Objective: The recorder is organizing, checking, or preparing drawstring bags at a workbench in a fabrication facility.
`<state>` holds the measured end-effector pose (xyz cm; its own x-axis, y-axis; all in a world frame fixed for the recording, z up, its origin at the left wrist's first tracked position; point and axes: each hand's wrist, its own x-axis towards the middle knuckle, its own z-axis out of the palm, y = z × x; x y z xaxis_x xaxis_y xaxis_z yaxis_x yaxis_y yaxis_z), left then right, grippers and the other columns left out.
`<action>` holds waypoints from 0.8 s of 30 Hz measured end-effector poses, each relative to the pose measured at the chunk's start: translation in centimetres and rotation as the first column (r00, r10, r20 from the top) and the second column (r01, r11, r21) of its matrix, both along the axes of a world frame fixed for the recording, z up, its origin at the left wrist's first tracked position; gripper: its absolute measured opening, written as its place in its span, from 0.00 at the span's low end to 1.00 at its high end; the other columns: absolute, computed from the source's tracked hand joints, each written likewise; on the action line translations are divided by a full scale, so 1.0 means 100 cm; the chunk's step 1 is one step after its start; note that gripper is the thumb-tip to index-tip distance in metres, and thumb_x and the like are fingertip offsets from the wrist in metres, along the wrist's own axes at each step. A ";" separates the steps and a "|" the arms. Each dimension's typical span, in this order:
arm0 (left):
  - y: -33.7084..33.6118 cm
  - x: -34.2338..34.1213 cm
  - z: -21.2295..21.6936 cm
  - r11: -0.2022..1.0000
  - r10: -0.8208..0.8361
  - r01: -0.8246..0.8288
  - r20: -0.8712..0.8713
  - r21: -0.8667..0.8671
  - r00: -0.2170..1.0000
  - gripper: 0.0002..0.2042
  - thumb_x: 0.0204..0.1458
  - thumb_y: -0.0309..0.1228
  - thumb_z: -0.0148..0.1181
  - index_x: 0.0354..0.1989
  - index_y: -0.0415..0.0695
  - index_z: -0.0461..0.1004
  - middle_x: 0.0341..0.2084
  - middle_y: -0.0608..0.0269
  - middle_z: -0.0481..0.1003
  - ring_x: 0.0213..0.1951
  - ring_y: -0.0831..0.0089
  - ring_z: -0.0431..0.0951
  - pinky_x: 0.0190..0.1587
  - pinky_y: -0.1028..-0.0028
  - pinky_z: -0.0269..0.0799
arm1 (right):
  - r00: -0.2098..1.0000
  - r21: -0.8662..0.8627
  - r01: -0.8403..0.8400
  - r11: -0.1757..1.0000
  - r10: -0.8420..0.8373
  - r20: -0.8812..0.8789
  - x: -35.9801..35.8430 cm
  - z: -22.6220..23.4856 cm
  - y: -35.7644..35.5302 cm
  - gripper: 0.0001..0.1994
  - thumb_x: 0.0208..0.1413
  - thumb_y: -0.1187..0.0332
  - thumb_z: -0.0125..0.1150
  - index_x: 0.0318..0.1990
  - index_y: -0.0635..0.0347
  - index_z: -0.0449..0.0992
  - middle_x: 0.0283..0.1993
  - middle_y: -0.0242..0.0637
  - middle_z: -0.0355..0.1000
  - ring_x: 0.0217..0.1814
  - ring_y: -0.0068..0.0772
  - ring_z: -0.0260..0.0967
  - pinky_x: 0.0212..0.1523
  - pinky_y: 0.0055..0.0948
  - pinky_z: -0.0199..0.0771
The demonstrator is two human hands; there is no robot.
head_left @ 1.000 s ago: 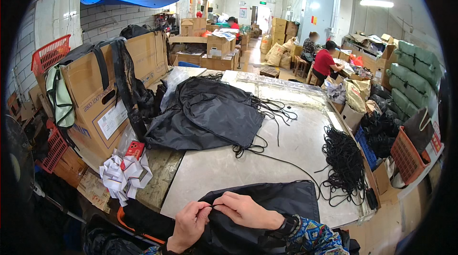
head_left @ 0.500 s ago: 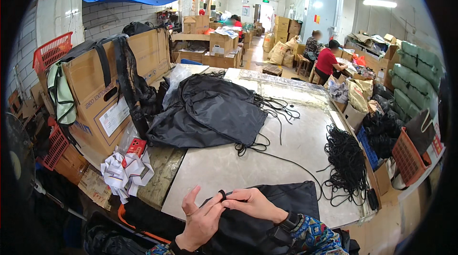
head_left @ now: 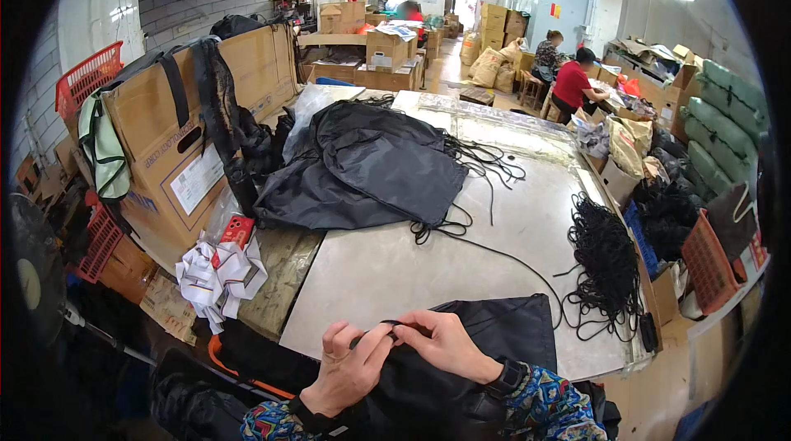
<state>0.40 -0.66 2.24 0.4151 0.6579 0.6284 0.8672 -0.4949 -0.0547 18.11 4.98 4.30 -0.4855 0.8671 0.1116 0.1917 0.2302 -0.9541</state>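
Near the table's front edge, my left hand and my right hand meet fingertip to fingertip. Both are closed in a pinch on a short loop of black cord. Beneath them a black fabric bag lies partly on the table and hangs toward me. One long black cord runs from this bag's right corner back to a heap of black drawstring bags, whose cord ends trail to the right. To the right rests a tangled pile of loose black cords.
A large cardboard box stands at the left, with straps over it. Before it lie a bunched white ribbon and a red phone-like object. An orange basket stands at the right. People sit working farther back.
The cord loop that stood up above my fingers is now lower and tighter between them. My left fingers have curled in. The view has shifted slightly.
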 end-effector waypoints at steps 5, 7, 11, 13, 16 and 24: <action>-0.002 0.000 -0.011 0.778 0.259 0.438 0.865 -0.451 0.429 0.03 0.54 0.24 0.57 0.37 0.42 0.74 0.33 0.63 0.73 0.32 0.74 0.70 0.38 0.77 0.67 | 0.985 -0.169 -0.150 0.974 0.131 -0.115 0.006 0.006 0.001 0.09 0.59 0.73 0.55 0.45 0.66 0.75 0.34 0.31 0.76 0.35 0.17 0.72 0.34 0.20 0.71; -0.004 0.000 -0.009 0.674 0.377 0.624 0.910 -0.397 0.171 0.06 0.58 0.27 0.55 0.37 0.37 0.73 0.27 0.64 0.74 0.27 0.79 0.71 0.33 0.81 0.67 | 0.974 -0.152 -0.202 0.968 0.182 -0.134 0.009 0.005 0.003 0.09 0.59 0.73 0.55 0.45 0.66 0.74 0.34 0.32 0.76 0.35 0.18 0.72 0.34 0.21 0.71; -0.006 0.001 -0.014 0.611 0.505 0.706 0.863 -0.357 -0.001 0.09 0.58 0.28 0.56 0.37 0.33 0.73 0.25 0.65 0.75 0.28 0.80 0.73 0.35 0.82 0.68 | 0.967 0.297 -0.254 0.921 0.240 0.084 0.011 0.006 0.005 0.10 0.56 0.73 0.58 0.44 0.66 0.75 0.33 0.38 0.75 0.28 0.29 0.72 0.29 0.24 0.70; -0.005 0.003 -0.014 0.632 0.511 0.675 0.860 -0.381 0.006 0.09 0.57 0.29 0.55 0.36 0.33 0.73 0.26 0.63 0.75 0.27 0.78 0.74 0.34 0.80 0.70 | 0.960 0.348 -0.270 0.898 0.223 0.168 0.010 0.009 0.002 0.09 0.55 0.74 0.59 0.43 0.65 0.75 0.32 0.40 0.75 0.27 0.33 0.72 0.27 0.25 0.70; -0.003 0.010 -0.015 0.700 0.492 0.626 0.867 -0.345 -0.072 0.09 0.57 0.28 0.56 0.35 0.32 0.74 0.28 0.61 0.76 0.28 0.76 0.76 0.33 0.78 0.73 | 0.964 0.361 -0.207 0.909 0.126 0.236 0.005 0.010 -0.004 0.08 0.52 0.74 0.60 0.40 0.65 0.77 0.30 0.42 0.74 0.28 0.35 0.74 0.28 0.25 0.71; -0.009 0.017 -0.003 0.708 0.460 0.626 0.886 -0.327 -0.057 0.06 0.56 0.21 0.54 0.40 0.31 0.72 0.30 0.57 0.77 0.31 0.74 0.78 0.35 0.73 0.79 | 0.991 0.228 -0.046 0.973 0.015 0.136 0.004 -0.003 -0.006 0.08 0.53 0.73 0.61 0.40 0.67 0.77 0.33 0.41 0.77 0.31 0.27 0.75 0.32 0.21 0.72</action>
<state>2.10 -1.53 1.90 -0.1000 0.9935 -0.0537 -0.3164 0.0194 0.9484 18.54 4.37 4.01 -0.5353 0.8100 0.2394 0.3019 0.4482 -0.8414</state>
